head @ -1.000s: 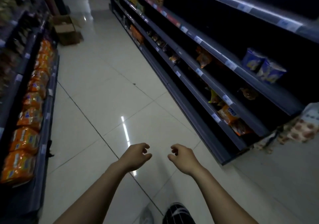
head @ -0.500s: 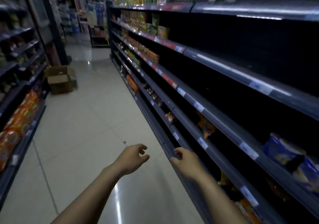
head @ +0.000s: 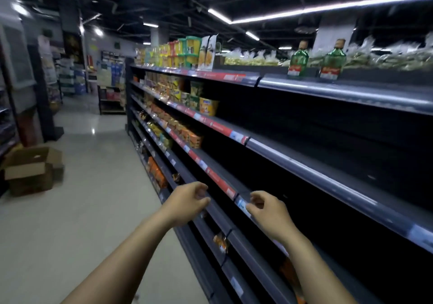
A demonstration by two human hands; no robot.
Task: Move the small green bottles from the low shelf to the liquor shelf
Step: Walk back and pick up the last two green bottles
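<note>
Two small green bottles with brown caps and red labels stand upright on the top shelf (head: 351,90) at the upper right: one bottle (head: 298,60) on the left, the other bottle (head: 332,61) to its right. My left hand (head: 187,202) and my right hand (head: 267,212) are held out low in front of me, far below the bottles, over the edges of the dark lower shelves. Both hands hold nothing, with fingers loosely curled and apart.
A long dark shelving unit (head: 281,158) runs along the right, with yellow and orange snack packs (head: 187,97) further down. An open cardboard box (head: 30,170) sits on the tiled floor (head: 93,210) at the left. Another shelf unit lines the left edge.
My view has swung up from the floor to the shelves, bringing the top shelf and the two green bottles into sight. Both hands stay empty in front of me.
</note>
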